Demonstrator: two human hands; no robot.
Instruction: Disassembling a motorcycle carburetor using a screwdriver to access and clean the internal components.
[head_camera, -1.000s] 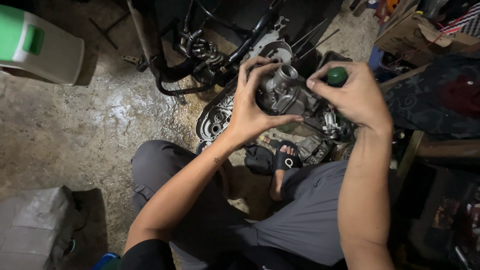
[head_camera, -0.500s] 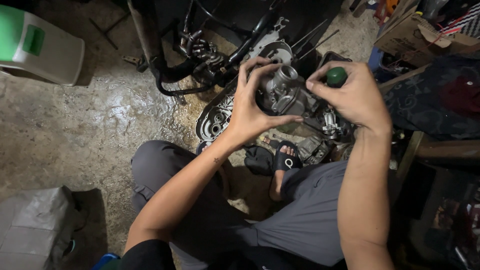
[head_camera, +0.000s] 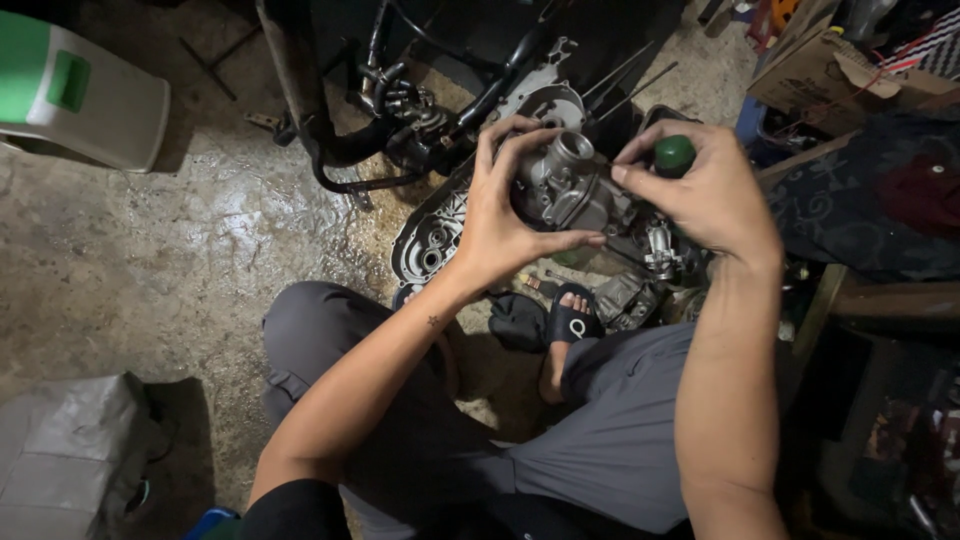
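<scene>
Left hand (head_camera: 500, 225): bare, no rings, no glove; forearm bare, small dark star-shaped mark (head_camera: 433, 321) near wrist; black short sleeve (head_camera: 290, 510) at upper arm. Right hand (head_camera: 705, 195): bare, no watch, no band; forearm bare to frame edge. Grey trousers (head_camera: 610, 440), loose, creased at knees; seam pocket on left thigh. Black slide sandal (head_camera: 573, 322) with white round mark on strap; toes bare.

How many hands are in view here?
2. The left hand grips a grey metal carburetor; the right hand holds a green-handled screwdriver beside it. No others show.
</scene>
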